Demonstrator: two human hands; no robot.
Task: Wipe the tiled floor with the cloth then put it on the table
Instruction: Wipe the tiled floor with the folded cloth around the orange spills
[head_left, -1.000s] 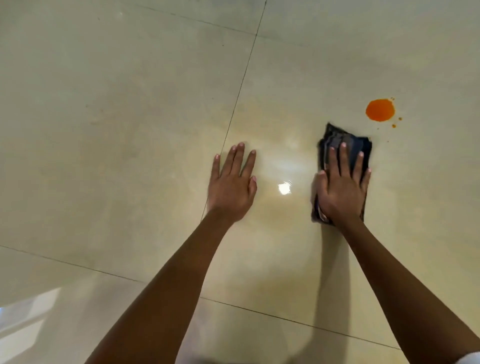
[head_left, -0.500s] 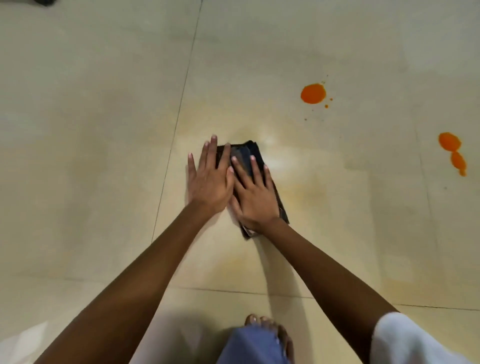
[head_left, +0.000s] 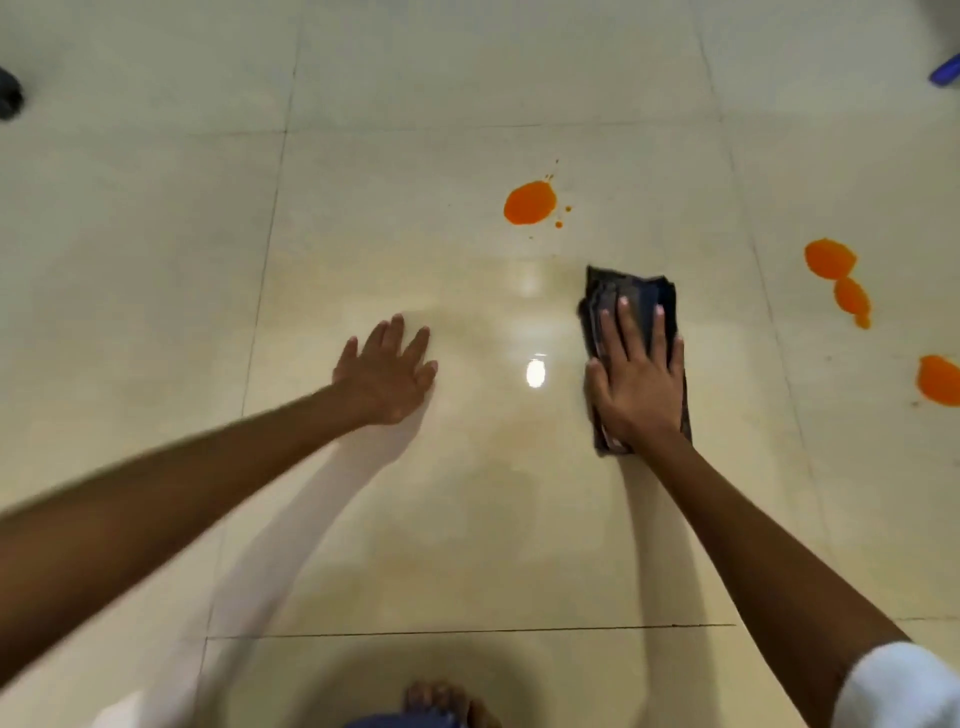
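Note:
A dark folded cloth (head_left: 647, 293) lies flat on the glossy cream tiled floor (head_left: 156, 312). My right hand (head_left: 636, 379) presses down on it with fingers spread, covering its near half. My left hand (head_left: 387, 371) rests flat and open on the bare tile to the left, about a hand's width of floor and a light glare between the two. An orange spill (head_left: 530, 202) sits just beyond the cloth, apart from it. No table is in view.
More orange blotches lie to the right (head_left: 831, 260) and at the right edge (head_left: 940, 382). A dark object (head_left: 8, 93) is at the far left, a blue one (head_left: 945, 70) at the top right. My bare foot (head_left: 441, 701) shows at the bottom.
My right hand has slid the cloth back to the right, away from my left hand. Half a second ago both hands were together on it. The view has pulled back.

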